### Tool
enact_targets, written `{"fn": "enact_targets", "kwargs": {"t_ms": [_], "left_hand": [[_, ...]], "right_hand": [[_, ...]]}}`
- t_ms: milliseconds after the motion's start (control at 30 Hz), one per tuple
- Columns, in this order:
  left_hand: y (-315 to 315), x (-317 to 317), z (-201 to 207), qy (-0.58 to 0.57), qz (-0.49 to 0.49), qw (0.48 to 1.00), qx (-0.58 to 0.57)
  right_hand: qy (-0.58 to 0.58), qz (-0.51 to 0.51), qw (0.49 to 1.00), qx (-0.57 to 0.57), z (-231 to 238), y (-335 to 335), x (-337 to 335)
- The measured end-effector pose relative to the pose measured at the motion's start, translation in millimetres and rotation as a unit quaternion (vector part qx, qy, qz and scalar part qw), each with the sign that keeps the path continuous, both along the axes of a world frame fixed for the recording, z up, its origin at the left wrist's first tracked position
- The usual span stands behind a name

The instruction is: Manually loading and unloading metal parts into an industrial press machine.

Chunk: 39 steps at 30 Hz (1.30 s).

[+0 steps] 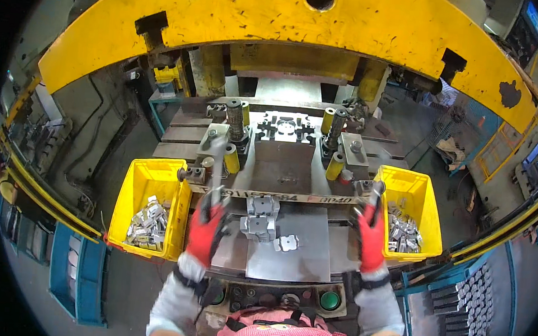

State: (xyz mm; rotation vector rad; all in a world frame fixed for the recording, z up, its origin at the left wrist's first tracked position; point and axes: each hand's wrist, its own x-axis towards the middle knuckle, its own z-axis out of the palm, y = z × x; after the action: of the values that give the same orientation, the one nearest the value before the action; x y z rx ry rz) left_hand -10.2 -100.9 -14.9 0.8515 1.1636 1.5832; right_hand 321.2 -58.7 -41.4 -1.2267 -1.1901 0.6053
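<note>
Standing at: a yellow press [292, 20], the person faces its die bed [282, 162].
Left hand [205, 229]: red-gloved, raised beside the left bin [147, 212] of metal parts; fingers curled around a thin tool [217, 170], blurred.
Right hand [370, 237]: red-gloved, fingers closed on a small metal piece [376, 189] just beside the right bin [409, 212].
Plate [288, 257]: stamped blanks [260, 216] stacked near its back edge, one flat blank [287, 243] lying apart.
</note>
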Motion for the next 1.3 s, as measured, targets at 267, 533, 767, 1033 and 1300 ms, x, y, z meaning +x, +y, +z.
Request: {"fn": "enact_targets", "kwargs": {"t_ms": [267,533,767,1033,1300], "left_hand": [[191.5,35.9,-11.3,0.127,-0.216,0.968,-0.018],[89.5,23.6,20.6,-0.084,-0.078,0.993,0.010],[-85.3,-86.5,-64.9,0.110,0.294,0.948,-0.055],[-156.2,-140.3,-101.9,0.118,0.236,0.893,-0.364],[-123.1,-87.4,-107.5,-0.002,0.196,0.972,-0.130]], "right_hand": [[-0.060,0.234,0.961,-0.136,21.4,166.9,-110.5],[0.099,0.203,0.974,-0.008,24.4,67.2,-54.3],[0.138,-0.054,0.975,-0.168,-24.3,-84.7,63.4],[-0.160,0.001,0.957,-0.243,-70.3,-132.0,43.7],[-0.047,0.329,0.870,-0.364,-114.0,-84.8,-14.3]]}}
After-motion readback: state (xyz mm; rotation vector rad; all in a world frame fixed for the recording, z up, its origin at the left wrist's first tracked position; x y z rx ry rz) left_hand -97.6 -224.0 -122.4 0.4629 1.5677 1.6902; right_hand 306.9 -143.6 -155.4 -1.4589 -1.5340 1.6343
